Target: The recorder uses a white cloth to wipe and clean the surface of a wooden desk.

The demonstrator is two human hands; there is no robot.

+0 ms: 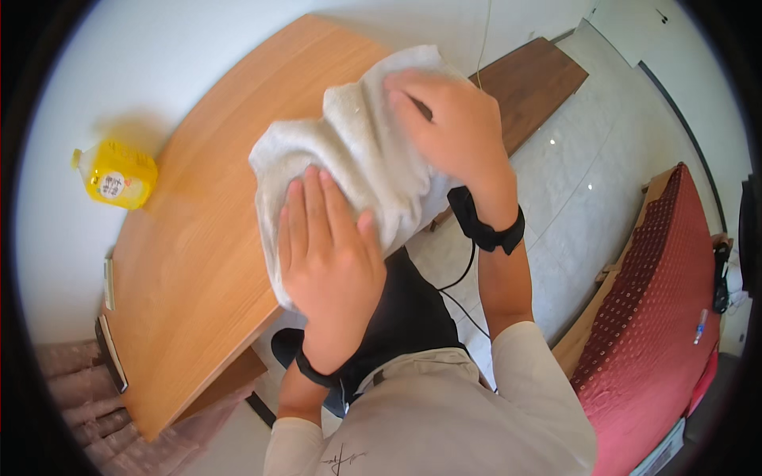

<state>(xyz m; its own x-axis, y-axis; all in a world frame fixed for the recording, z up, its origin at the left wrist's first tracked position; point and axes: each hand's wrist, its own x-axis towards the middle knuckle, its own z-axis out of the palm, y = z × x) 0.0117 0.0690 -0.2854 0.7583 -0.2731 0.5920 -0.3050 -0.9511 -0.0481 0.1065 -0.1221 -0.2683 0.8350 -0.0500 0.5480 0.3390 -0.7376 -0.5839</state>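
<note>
A rumpled off-white cloth lies across the right-hand part of the wooden tabletop, and its near side hangs over the front edge. My left hand rests palm down on the near left part of the cloth, fingers straight and thumb apart. Farther up, on the right part of the cloth, is my right hand. Its fingers are bent, with thumb and forefinger tips against the fabric. Blur hides whether a fold is pinched between them. Raised folds run through the cloth between both hands.
A yellow plastic bottle stands at the table's wall side. Flat items, including a dark-edged one, sit at the left edge. A dark wooden bench stands beyond. Black cables cross the tiled floor. Red fabric covers wooden furniture at right.
</note>
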